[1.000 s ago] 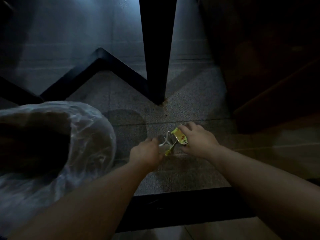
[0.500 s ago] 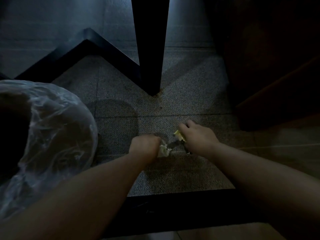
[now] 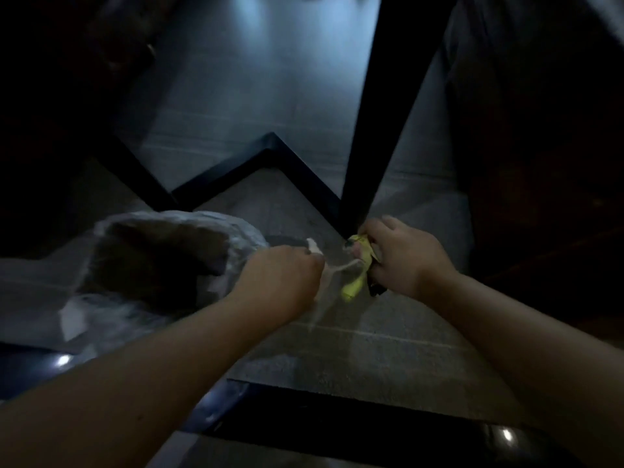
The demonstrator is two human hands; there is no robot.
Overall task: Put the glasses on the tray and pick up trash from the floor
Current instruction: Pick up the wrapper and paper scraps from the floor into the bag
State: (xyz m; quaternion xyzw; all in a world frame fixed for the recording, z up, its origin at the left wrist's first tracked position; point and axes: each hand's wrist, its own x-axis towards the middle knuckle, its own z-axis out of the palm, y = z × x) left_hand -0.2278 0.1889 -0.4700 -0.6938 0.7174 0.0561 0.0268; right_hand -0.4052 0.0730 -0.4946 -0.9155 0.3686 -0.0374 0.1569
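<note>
trash in both hands, lifted off the floor beside the lined bin

the left hand (image 3: 282, 276) is fisted, fingers pinching a pale, thin scrap (image 3: 332, 270); the right hand (image 3: 400, 256) has fingers curled tight around a crumpled yellow wrapper (image 3: 358, 265), glossy and creased. both pieces look clear of the speckled grey floor (image 3: 354, 349), near the bin (image 3: 152, 261) with its crinkly clear plastic liner. the pick-up seems done; dropping it in remains. no glasses or tray show, so that part cannot be judged.
</note>
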